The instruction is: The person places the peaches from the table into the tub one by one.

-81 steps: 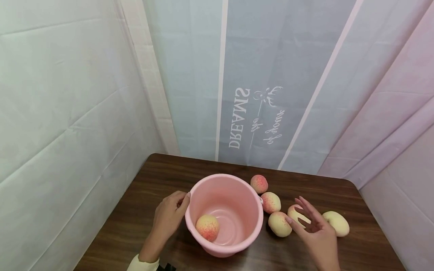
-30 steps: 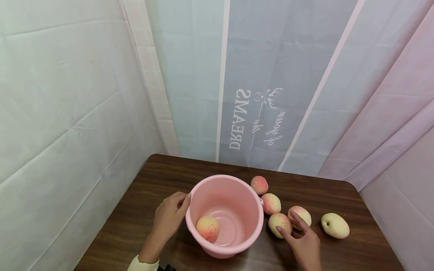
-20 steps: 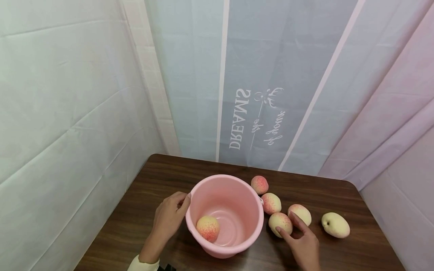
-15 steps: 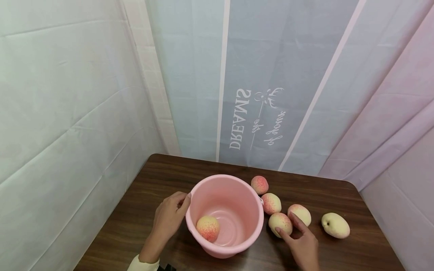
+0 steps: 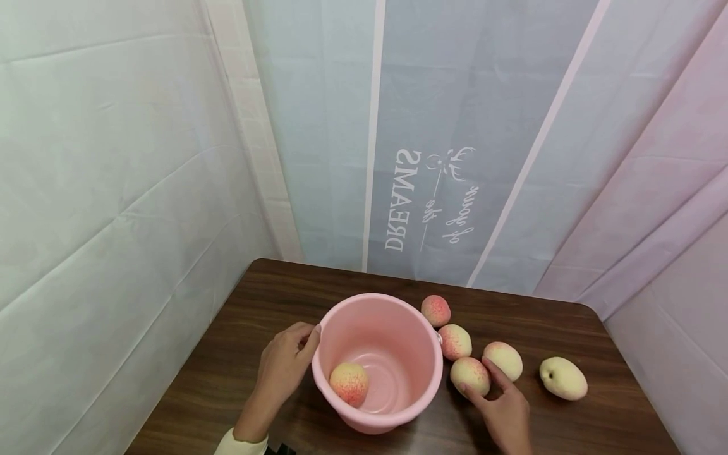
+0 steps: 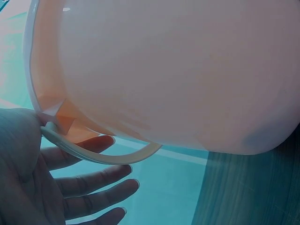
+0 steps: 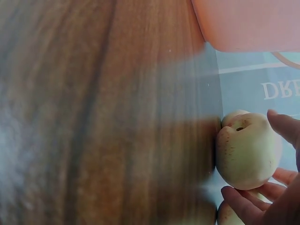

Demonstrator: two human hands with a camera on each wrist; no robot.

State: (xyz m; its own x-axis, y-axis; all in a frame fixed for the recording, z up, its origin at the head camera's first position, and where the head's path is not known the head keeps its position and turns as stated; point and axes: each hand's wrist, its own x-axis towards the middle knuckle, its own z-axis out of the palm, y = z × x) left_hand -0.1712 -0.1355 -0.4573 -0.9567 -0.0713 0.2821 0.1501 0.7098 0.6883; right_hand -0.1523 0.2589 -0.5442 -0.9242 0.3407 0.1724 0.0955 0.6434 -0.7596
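Observation:
A pink bucket [image 5: 378,422] stands on the table with one yellow-red peach [image 5: 349,383] inside. My left hand [image 5: 287,363] holds the bucket's left rim, thumb over the edge. In the left wrist view its other fingers [image 6: 101,180] spread outside, by the pale handle [image 6: 112,158]. To the right of the bucket, my right hand [image 5: 503,411] has thumb and fingers around a yellow peach [image 5: 469,373] with red speckles, which sits on the table. The right wrist view shows that peach [image 7: 246,152] between the thumb [image 7: 283,125] and the fingers.
More peaches lie beyond it: a red one [image 5: 435,310], a red-yellow one [image 5: 455,342] by the bucket and another [image 5: 503,361] beside my right fingers. A pale yellow fruit [image 5: 563,378] lies farther right. Curtains [image 5: 443,95] hang behind the dark wooden table [image 5: 273,284].
My right hand has come left from near the pale fruit to the speckled peach, and in the last second its fingers have shifted slightly onto it. The left hand stays at the rim.

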